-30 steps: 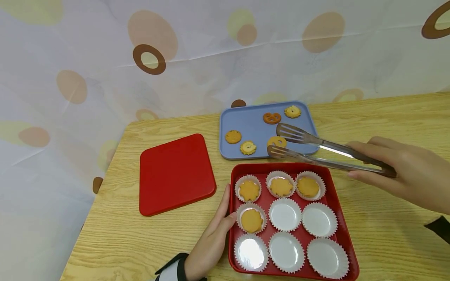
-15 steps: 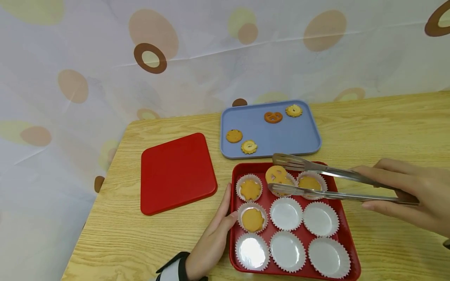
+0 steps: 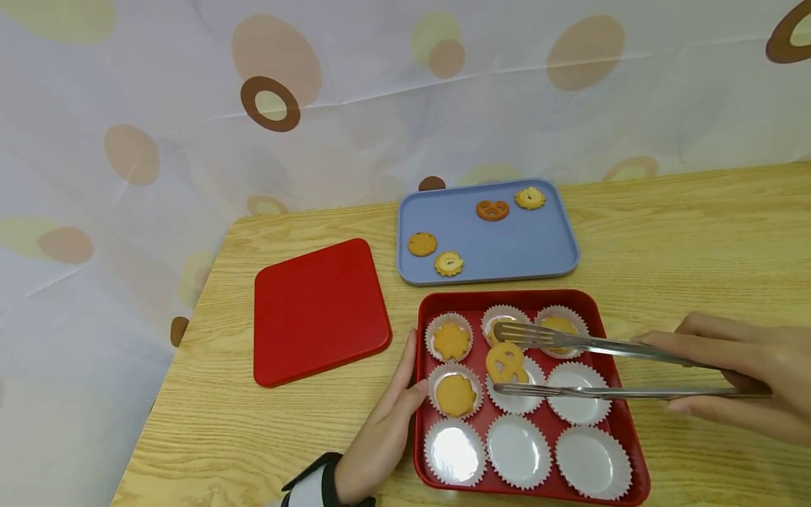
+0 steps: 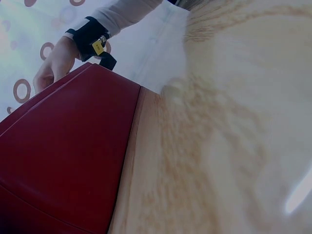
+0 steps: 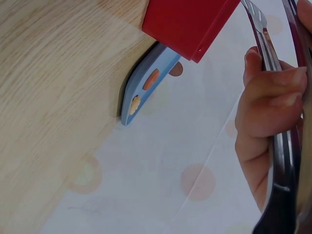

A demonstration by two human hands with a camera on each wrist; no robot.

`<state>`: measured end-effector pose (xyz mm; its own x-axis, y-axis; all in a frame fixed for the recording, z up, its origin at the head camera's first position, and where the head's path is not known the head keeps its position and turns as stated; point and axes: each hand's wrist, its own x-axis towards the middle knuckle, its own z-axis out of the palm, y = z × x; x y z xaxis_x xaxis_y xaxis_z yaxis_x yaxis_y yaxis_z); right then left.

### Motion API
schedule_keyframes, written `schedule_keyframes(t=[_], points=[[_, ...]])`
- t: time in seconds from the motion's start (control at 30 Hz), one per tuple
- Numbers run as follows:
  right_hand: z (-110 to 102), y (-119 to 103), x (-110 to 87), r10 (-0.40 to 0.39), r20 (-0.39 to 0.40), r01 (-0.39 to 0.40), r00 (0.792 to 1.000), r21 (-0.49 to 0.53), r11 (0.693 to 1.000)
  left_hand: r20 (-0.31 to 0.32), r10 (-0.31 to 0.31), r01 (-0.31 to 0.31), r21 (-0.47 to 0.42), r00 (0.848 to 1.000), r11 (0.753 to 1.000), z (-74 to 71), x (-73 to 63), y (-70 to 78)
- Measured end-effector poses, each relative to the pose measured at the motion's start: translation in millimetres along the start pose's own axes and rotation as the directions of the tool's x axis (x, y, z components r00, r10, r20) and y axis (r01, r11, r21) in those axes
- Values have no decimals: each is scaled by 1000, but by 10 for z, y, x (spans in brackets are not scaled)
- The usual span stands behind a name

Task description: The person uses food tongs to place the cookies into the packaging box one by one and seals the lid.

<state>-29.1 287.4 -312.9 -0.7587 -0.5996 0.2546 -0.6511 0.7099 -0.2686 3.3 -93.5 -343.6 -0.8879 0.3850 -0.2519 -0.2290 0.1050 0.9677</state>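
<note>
my left hand (image 3: 380, 436) rested with its fingers stretched along the left wall of the red box (image 3: 526, 298); my right hand (image 3: 741, 377) gripped the metal tongs (image 3: 602, 345); the pretzel-shaped cookie (image 3: 507, 362) was between their tips, over the central paper cup (image 3: 534, 373), though i couldn't tell whether it touched the paper; beyond the box, the blue tray (image 3: 500, 246) bore four other cookies; a flat red panel (image 3: 319, 313) lay to the left.
</note>
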Motion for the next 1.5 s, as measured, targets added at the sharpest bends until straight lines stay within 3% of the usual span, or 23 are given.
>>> schedule_keyframes(t=[0.17,0.5,0.93,1.5], points=[[13,21,-25,-12,25,12,1000,-21,1000,4,0,0,-9,1000,1000,-2,-1,-1],[33,18,-27,60,111,-51,992,-86,995,-1,2,-2,0,1000,1000,-2,-3,-3],[37,-12,-30,19,44,-16,999,-63,998,8,11,-11,-11,1000,1000,-4,-3,-10],[53,-25,-19,73,60,-66,996,-102,993,3,10,-10,-4,1000,1000,-8,-2,-23]])
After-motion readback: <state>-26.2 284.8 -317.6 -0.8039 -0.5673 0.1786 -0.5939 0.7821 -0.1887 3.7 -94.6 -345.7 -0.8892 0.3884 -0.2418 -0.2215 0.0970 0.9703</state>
